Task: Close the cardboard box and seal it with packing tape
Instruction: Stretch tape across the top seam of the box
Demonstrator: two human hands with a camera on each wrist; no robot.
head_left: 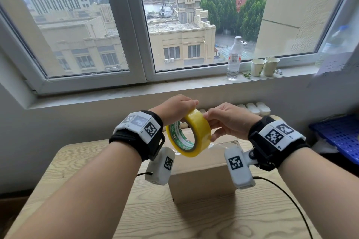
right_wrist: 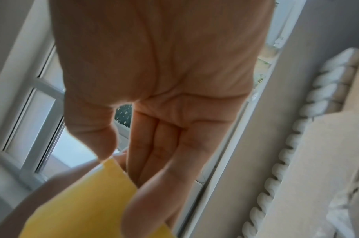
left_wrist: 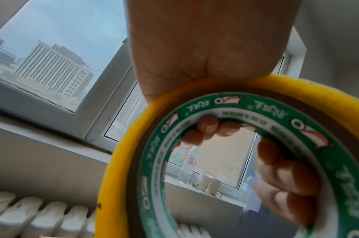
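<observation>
The left hand (head_left: 175, 109) has its grip curled through the core of the yellow tape roll (head_left: 189, 135), steadying it on edge above the cardboard box (head_left: 202, 180) mid-worktop, while the right hand (head_left: 226, 120) pinches its outer face, probably hunting the loose end.

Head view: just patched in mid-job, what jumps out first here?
The yellow tape roll, held up mid-frame between the left hand, gripping its top, and the right hand, fingering its outer edge. Beneath it, the cardboard box sits on the wooden table. Behind, a big window frames city buildings.
</observation>
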